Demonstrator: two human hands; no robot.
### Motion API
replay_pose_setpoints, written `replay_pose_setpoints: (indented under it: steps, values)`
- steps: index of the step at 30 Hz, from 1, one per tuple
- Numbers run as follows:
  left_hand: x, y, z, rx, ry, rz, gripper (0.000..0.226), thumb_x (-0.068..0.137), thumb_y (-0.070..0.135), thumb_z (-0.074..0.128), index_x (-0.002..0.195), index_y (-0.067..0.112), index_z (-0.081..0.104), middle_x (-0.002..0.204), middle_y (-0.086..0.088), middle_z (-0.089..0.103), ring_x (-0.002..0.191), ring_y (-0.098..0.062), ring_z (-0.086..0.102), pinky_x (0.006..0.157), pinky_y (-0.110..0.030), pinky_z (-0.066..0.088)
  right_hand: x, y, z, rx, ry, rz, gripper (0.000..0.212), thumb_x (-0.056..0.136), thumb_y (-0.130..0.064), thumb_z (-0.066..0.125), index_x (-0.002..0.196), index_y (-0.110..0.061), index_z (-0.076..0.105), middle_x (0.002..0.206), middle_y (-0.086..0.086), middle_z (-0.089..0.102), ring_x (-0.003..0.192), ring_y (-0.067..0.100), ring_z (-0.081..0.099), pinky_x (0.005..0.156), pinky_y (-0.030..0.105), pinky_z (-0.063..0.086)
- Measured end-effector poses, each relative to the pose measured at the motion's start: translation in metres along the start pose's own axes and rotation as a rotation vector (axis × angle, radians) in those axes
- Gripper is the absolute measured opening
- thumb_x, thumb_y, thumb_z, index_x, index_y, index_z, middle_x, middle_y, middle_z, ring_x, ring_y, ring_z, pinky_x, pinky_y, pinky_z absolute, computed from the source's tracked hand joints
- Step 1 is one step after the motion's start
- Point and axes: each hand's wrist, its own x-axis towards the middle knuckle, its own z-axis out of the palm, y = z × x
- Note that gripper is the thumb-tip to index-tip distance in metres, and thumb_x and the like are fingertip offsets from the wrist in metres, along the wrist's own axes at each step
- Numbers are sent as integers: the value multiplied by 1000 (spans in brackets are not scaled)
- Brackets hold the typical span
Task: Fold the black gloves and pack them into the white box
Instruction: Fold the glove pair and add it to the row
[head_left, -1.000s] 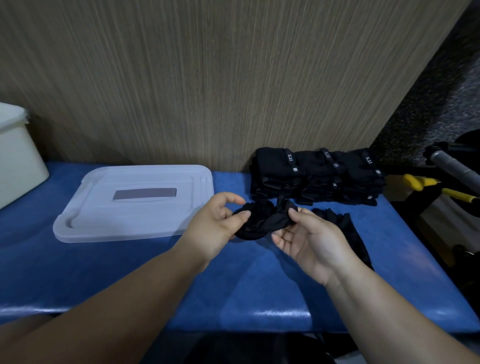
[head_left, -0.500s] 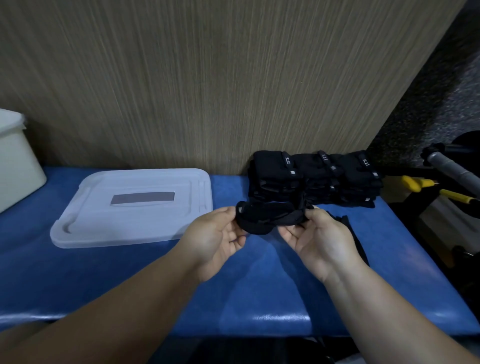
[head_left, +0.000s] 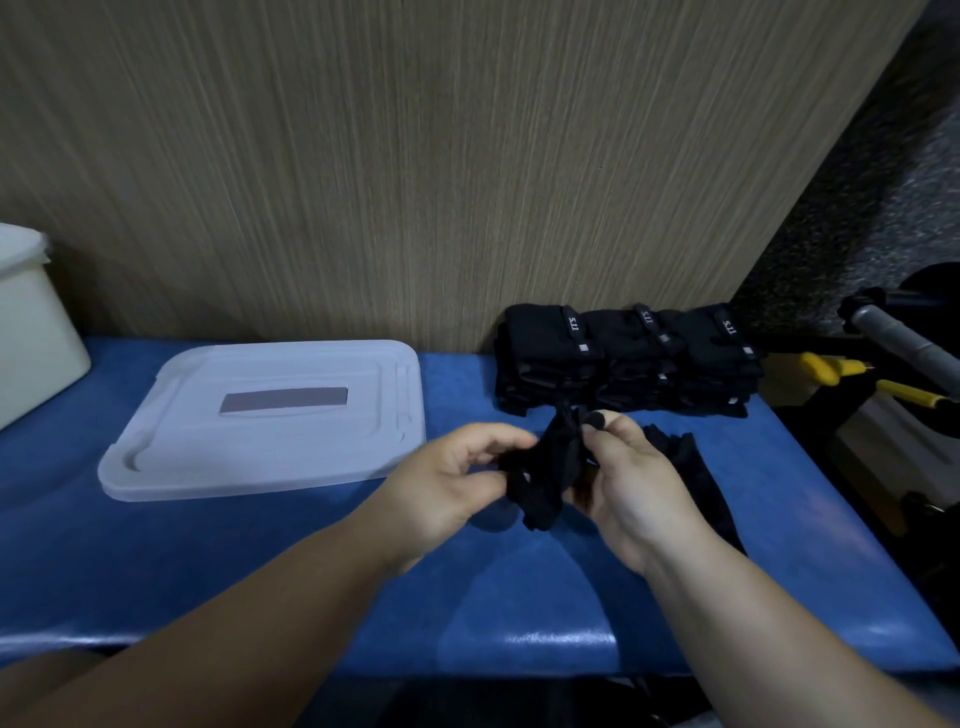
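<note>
A crumpled black glove (head_left: 545, 470) hangs between both hands above the blue bench. My left hand (head_left: 447, 480) pinches its left side with fingers and thumb. My right hand (head_left: 631, 478) grips its right side, fingers curled into the fabric. Another black glove (head_left: 696, 478) lies flat on the bench just right of my right hand. A stack of folded black gloves (head_left: 628, 358) with white labels stands against the wall behind. The white box (head_left: 31, 332) shows only partly at the far left edge.
A translucent white lid (head_left: 265, 415) lies flat on the blue padded bench (head_left: 260, 561), left of my hands. A wood-grain wall (head_left: 415, 156) backs the bench. Yellow-handled tools (head_left: 852, 376) and a grey bar (head_left: 904, 343) sit off the right end.
Both hands drew closer together and lower, bunching the glove from a stretched horizontal shape into a more upright, crumpled one. Everything on the bench stayed put.
</note>
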Motion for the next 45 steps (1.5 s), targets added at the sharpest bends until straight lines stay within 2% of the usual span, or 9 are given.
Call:
replay_pose_setpoints:
  steps: [4,9,15,20,25,28,34,40,45]
  values:
    - [0,1,-6,75,37,23,33,86,-6,59,84,25,68,83,8,69,82,-8,62,77,-19,47,0,-3,-3,21,-7,39,16,102,-10,39,96,-15,53,78,8,65,72,20,62,61,30,52]
    - [-3,1,-3,196,-46,44,39,73,9,56,88,45,64,98,10,71,95,-34,65,84,-49,52,0,-5,-5,129,-19,80,16,102,-10,38,110,-10,52,82,8,67,67,15,64,54,25,52]
    - [-2,-2,0,170,27,54,20,85,4,67,91,23,63,88,10,70,72,-4,67,76,-26,52,-2,-8,-2,235,-68,96,25,103,-8,36,123,-3,50,85,14,69,65,19,68,53,27,55]
    - [-1,1,-3,138,50,73,24,89,1,59,94,24,63,94,-2,69,89,-14,67,80,-22,52,2,-3,-9,-157,121,-90,29,96,-5,51,115,-26,50,95,3,57,78,12,58,79,33,54]
    - [-2,2,-1,148,18,73,29,91,-1,56,96,27,63,89,0,68,87,-15,64,78,-22,51,-8,-6,-8,-364,-122,-233,26,83,2,58,98,-17,67,93,2,62,85,10,56,75,20,46]
    - [-1,1,-3,182,21,82,29,91,2,56,98,29,65,91,6,70,91,-14,65,86,-30,51,-12,-6,-9,-378,-270,-234,35,70,-7,59,104,-13,65,94,2,66,88,10,60,82,25,50]
    - [-2,-1,-2,248,32,116,29,82,22,54,101,41,66,105,2,66,99,-12,64,89,-34,52,-7,1,-13,-528,-220,-313,24,70,-12,75,81,-25,59,78,-7,60,77,11,55,75,31,46]
    - [-1,-4,-3,330,145,98,26,88,11,60,94,36,65,77,8,63,67,-3,59,65,-16,45,-7,5,-13,-630,-239,-377,28,68,-23,75,66,-13,49,64,-3,52,62,9,47,61,28,40]
    - [-3,-4,0,425,235,69,14,89,18,60,80,25,52,60,10,54,51,-2,46,51,-16,38,-6,5,-12,-609,-260,-410,37,78,-8,75,61,-17,43,60,-7,47,59,6,42,58,21,38]
